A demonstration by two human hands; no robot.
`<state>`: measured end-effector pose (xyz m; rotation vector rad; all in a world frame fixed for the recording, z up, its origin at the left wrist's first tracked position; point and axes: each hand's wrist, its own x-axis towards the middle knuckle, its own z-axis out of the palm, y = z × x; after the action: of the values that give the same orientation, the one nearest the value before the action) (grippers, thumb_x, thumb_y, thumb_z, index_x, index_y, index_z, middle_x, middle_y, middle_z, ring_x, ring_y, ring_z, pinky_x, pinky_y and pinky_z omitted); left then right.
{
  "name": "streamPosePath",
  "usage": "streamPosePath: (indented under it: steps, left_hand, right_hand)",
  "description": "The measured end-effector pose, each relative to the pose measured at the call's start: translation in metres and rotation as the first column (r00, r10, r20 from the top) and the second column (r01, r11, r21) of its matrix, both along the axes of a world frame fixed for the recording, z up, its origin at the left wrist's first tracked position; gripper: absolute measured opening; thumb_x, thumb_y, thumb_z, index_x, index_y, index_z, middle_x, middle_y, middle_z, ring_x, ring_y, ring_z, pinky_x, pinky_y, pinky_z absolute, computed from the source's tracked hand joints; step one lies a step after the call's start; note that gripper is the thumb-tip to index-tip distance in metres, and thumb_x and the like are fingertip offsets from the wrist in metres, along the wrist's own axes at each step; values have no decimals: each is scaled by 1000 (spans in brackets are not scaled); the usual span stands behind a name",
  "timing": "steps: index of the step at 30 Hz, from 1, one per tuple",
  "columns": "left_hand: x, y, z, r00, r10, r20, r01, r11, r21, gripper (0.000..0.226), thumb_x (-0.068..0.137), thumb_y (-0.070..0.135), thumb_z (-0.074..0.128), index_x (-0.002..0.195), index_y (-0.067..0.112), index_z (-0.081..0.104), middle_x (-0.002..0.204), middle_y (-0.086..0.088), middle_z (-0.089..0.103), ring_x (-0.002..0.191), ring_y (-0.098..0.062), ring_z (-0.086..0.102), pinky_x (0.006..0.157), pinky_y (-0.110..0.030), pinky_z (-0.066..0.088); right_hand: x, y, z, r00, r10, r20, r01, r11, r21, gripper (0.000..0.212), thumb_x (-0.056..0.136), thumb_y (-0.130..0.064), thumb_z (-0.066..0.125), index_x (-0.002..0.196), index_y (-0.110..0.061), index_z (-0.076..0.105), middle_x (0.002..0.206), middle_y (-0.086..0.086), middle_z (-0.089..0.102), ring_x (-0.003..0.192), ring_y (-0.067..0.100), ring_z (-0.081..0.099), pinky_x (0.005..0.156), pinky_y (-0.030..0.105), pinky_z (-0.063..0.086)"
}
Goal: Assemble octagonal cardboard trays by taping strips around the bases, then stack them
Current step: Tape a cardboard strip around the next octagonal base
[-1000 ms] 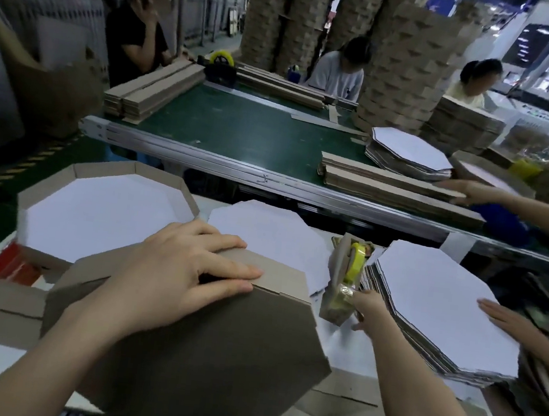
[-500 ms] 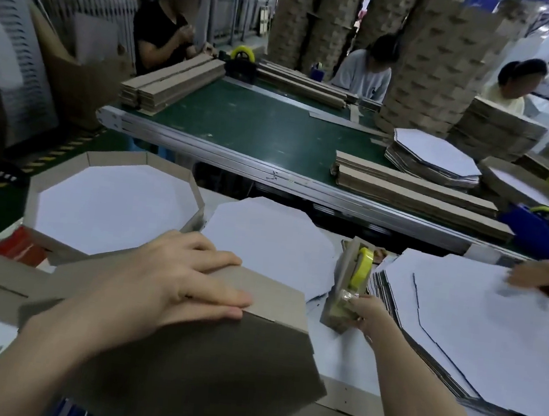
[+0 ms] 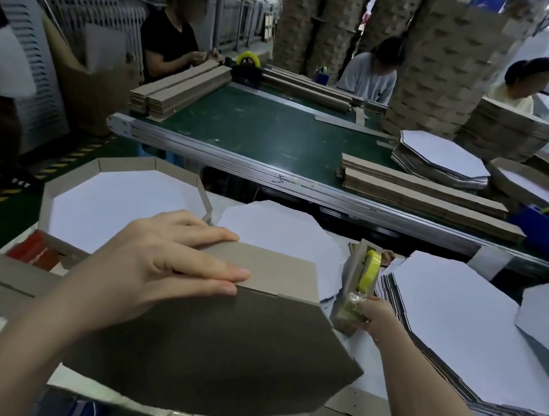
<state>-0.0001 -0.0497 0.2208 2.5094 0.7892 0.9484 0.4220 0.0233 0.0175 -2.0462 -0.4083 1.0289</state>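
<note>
Conveyor with a green top crosses the room behind the near bench, where an upturned octagonal tray lies brown underside up, with a thick stack of white bases to its right, a second tray open side up to its left, and one loose base just beyond it. The left hand lies flat on the upturned tray's far edge, fingers straight and pressing down. The right hand curls round the lower end of a tape dispenser with a yellow roll, just beside the tray's right corner.
</note>
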Motion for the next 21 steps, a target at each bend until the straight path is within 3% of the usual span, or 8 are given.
streamPosePath:
  steps: [5,10,14,15,18,21]
  left_hand:
    - [-9,4,10,999,-47,19,47,999,25,30,82,45,61,106,34,73,122,8,66,106,-12,60,84,-29,51]
    - [-11,8,-2,1000,3,-15,-3,1000,26,33,81,45,57,105,29,73,120,2,66,101,-13,59,82,-31,52]
    - [-9,11,-18,997,34,-76,-35,999,-19,35,81,50,53,104,34,74,122,3,65,103,-14,57,81,-32,50]
    - [-11,13,-20,997,41,-69,-43,999,-30,35,81,51,52,104,35,73,123,4,65,104,-11,55,83,-29,48]
    - [-14,20,-22,996,59,-67,-63,996,-57,36,81,54,50,107,39,71,124,8,64,107,-9,54,84,-29,49]
    - [-10,22,-24,995,79,-62,-82,995,-61,36,81,56,49,106,42,71,124,10,64,106,-12,56,83,-33,51]
  right_hand:
    - [-2,1,-2,1000,9,15,-9,1000,-2,32,92,6,61,124,6,55,107,23,60,102,39,64,92,54,53]
    - [-2,2,-1,1000,-11,9,11,1000,0,38,92,7,59,129,3,52,119,25,60,110,40,62,92,53,53]
    - [-3,3,-1,1000,-16,4,16,1000,9,41,91,8,62,130,4,52,118,24,60,104,38,63,91,54,53]
    - [-3,4,-1,1000,-18,-6,18,1000,-2,39,91,8,62,128,5,53,117,24,61,101,37,63,91,54,53]
    - [-2,7,0,995,-65,-71,63,998,-28,22,93,10,56,115,8,58,88,19,61,79,32,63,86,53,55]
    - [-4,9,3,977,-152,-149,156,988,15,7,96,4,53,96,1,58,72,13,55,59,23,53,56,39,51]
